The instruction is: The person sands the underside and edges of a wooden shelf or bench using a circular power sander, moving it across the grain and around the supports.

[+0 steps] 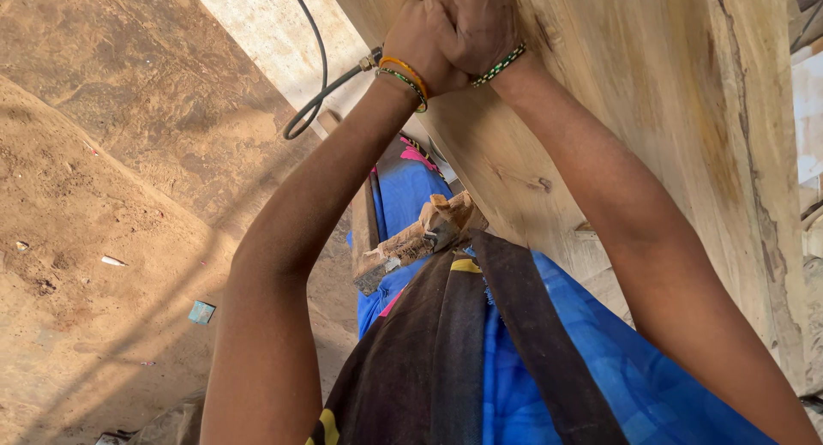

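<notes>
Grip: left hand (418, 42) and right hand (476, 21) clenched together at the top edge, fingers wrapped tight (what they clasp is hidden).
Plank: the wooden plank (600, 111) sits right under the fists, looks heavy, stiff and rough, best held at its edges.
Hose: a black hose (319, 85) trails left of the wrists.
Below: wood scrap (424, 235) on blue cloth (583, 359), between the forearms.
</notes>
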